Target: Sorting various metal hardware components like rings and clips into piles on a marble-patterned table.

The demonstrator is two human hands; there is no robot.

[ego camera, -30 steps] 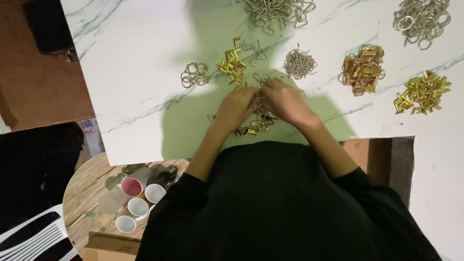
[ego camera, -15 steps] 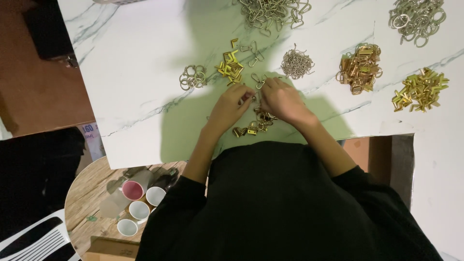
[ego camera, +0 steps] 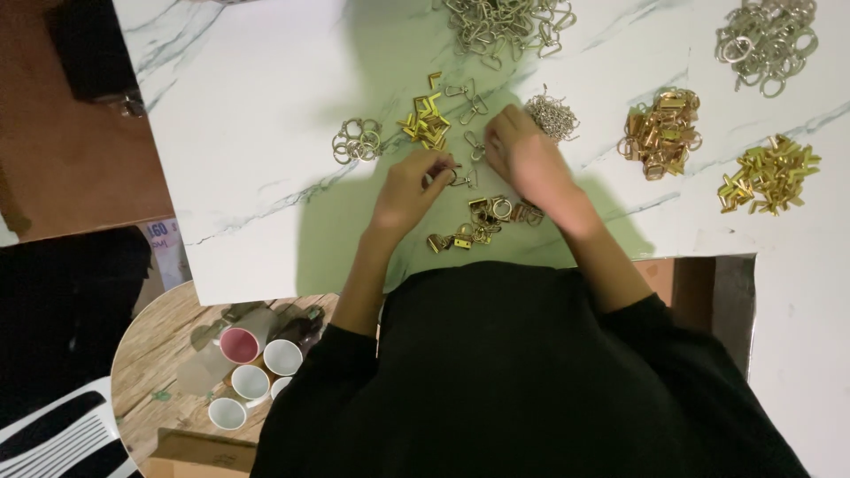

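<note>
White marble-patterned tabletop (ego camera: 266, 177) is filling the upper view, with a green-tinted shadow lying under the arms. Left hand (ego camera: 412, 190) is pinching a small silver clasp (ego camera: 452, 173) between thumb and fingertips, closed narrow on it. Right hand (ego camera: 522, 155) is hovering just beside that clasp, fingers curled down toward it; whether it is gripping anything cannot be told. Directly below the pinch, toward the body, a small cluster of gold clips and rings (ego camera: 482, 221) is lying on the table. Just beyond the pinch, loose gold angle pieces (ego camera: 423, 119) are sitting, and further to its left a few silver rings (ego camera: 356, 140). Past the right hand's knuckles a heap of fine silver chain (ego camera: 553, 115) is resting; well to the right of the grip are gold clasps (ego camera: 660, 133) and gold bars (ego camera: 768, 177). Well away at the far edge are silver D-rings (ego camera: 505, 22). Down-left of the hands, off the table, cups (ego camera: 252, 367) are standing on a round wooden table (ego camera: 150, 354).
</note>
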